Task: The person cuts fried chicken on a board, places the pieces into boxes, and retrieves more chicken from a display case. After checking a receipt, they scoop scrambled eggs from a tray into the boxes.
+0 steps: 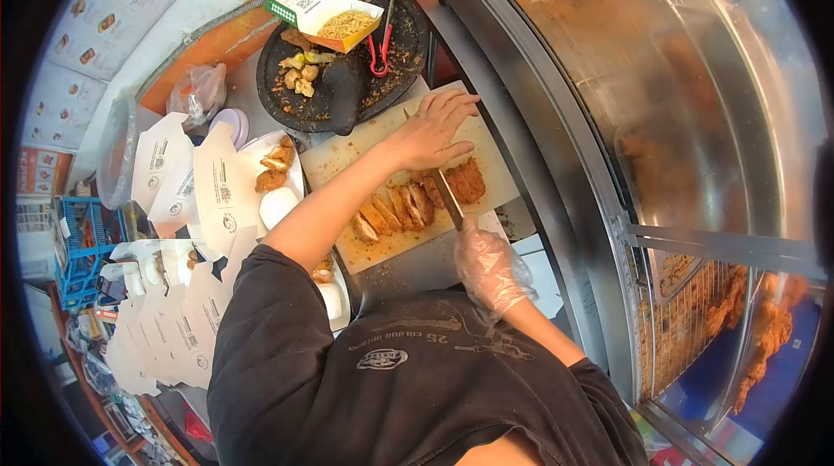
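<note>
My right hand (492, 268), in a clear plastic glove, is closed round the handle of a knife (449, 197). Its blade runs up across a breaded fried cutlet (469, 181). To the left of the blade, several cut slices (395, 211) lie in a row on the pale cutting board (382, 256), their white insides showing. My bare left hand (434, 131) is stretched out over the front part of the blade, fingers extended and palm down. The knife tip shows just beyond that hand.
A dark stone mortar (401, 107) with a pestle (341, 99) stands behind the board, bearing red-handled tongs (382, 49) and a box of noodles (347, 25). White food boxes (228, 192) stand left. A metal-framed display case (556, 110) closes off the right side.
</note>
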A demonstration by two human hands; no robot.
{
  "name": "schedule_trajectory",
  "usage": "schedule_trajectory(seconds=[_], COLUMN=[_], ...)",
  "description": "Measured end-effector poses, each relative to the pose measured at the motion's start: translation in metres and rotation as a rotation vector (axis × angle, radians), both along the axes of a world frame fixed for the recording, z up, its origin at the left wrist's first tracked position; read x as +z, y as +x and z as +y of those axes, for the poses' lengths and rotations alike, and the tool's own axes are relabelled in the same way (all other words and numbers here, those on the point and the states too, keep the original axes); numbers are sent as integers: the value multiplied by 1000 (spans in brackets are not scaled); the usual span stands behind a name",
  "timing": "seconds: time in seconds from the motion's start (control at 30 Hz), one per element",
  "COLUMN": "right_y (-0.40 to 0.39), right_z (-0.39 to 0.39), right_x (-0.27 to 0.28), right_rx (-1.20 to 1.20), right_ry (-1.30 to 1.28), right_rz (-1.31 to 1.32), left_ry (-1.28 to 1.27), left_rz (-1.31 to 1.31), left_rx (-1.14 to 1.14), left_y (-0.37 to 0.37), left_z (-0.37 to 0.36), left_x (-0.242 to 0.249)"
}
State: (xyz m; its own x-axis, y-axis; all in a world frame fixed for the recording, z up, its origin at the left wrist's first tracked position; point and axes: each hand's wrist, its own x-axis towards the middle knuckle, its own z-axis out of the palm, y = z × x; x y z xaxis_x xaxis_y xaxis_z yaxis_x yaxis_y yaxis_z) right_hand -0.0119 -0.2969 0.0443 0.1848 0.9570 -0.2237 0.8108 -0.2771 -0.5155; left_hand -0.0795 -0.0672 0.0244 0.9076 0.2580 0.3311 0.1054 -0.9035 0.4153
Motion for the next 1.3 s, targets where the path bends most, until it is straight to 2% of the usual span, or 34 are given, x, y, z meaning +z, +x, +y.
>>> schedule_trajectory(seconds=[0.13,0.23,0.37,0.47,0.53,0.6,0.67,0.73,0.8,0.87,0.97,1.03,1.07,1.13,1.17,1.23,1.3], right_y=[-16,-20,-27,-41,-42,-42,-25,3,25,39,33,23,21,13,12,11,3], right_z=[6,6,10,26,33,25,8,-4,-1,14,56,74,73,64,59,52,56], right_x=[-8,-8,-21,-49,-54,-47,-36,16,65,72,55,46,50,69,65,41,22], right_rx=[-84,-73,-115,-126,-135,-145,-150,22,133,298,430,407,424,274,288,437,422], right_ry=[-77,-31,-25,-30,37,103,78,101,-4,35,38,239,248,55,63,-150,-120], right_rz=[61,-49,-62,-111,-141,-171,-37,-77,-154,-291,-254,-317,-314,-221,-219,-302,-295], left_ry=[-83,-70,-88,63,176,157,135,-4,-87,-127,-188,-231,-257,-278,-346,-411,-427], left_rz=[22,23,73,159,118,88,62,-274,-313,-321,-331,-328,-263,-198,-163,-124,-112], left_rx=[2,-64,-111,-65,-22,-48,-68,-31,-50,-28,-7,18,35,72,116,165,209], left_y=[2,14,16,15,17,11,3,-12,-45,-78,-111,-134,-148,-173,-184,-200,-210], left_z=[11,12,16,30,44,36,24,2,-13,-36,-70,-93,-106,-131,-142,-160,-175], left_x=[-14,-17,-25,-56,-56,-56,-30,52,119,159,181,191,197,208,214,218,215])
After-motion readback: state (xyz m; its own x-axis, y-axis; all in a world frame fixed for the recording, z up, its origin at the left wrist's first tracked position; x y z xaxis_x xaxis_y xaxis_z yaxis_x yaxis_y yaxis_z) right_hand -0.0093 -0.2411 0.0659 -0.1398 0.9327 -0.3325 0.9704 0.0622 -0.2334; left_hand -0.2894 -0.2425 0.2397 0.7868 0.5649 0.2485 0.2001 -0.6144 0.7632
